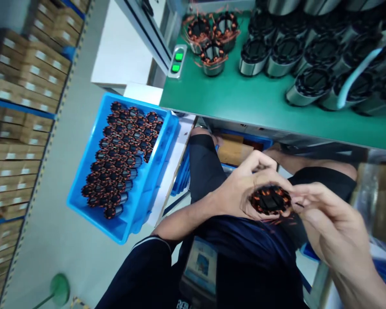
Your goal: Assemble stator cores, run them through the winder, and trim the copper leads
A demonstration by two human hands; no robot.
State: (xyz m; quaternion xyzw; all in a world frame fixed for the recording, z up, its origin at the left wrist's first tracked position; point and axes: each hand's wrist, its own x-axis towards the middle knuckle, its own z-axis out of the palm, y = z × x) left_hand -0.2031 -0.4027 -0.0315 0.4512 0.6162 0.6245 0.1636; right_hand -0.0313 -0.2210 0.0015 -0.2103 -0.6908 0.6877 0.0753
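Note:
Over my lap, my left hand (241,189) is wrapped round a motor stator (270,201), a dark ring with copper windings around its open end. The stator's end faces up toward me. My right hand (334,227) is at the stator's right edge, its thumb and index finger pinched together. A short dark piece, perhaps a wire end, shows at those fingertips, too blurred to name surely. Loose copper wires blur below the stator. On the green bench stand a few stators with loose copper wires (212,56).
A blue crate (125,234) at my left holds many wound stators (122,150). Rows of dark-topped metal stators (309,86) fill the back right of the green bench (225,96). A light-blue tube (357,73) hangs over them. A switch box (177,61) sits at the bench's left edge.

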